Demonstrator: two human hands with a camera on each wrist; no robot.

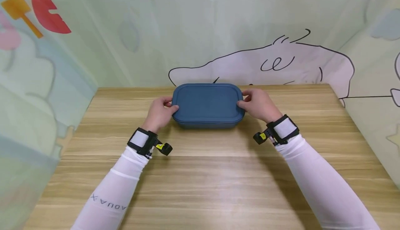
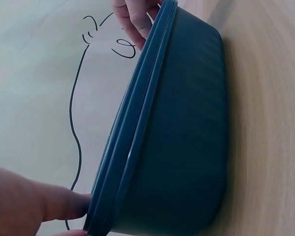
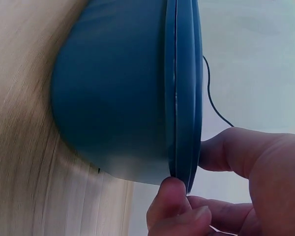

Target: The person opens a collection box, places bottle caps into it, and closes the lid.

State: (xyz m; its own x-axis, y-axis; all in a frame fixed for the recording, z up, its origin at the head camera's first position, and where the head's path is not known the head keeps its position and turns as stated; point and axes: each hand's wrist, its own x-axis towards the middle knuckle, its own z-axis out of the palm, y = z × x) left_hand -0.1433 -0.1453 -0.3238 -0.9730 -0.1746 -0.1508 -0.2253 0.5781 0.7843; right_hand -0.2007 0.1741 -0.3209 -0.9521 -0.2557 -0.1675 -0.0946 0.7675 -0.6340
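A dark blue rectangular food container with rounded corners stands at the back of the table, its matching lid on top. At the lid's left end my left hand grips the edge, thumb on top. My right hand pinches the opposite end, its thumb over the rim and fingers curled below it, as the right wrist view shows. A thin gap line runs between the lid and the container body in the left wrist view. The container's base rests on the wood.
The wood-grain table reaches forward to the person. A printed cloth with cartoon drawings hangs directly behind the table and along both sides. Each wrist carries a strapped camera, and white sleeves cover both arms.
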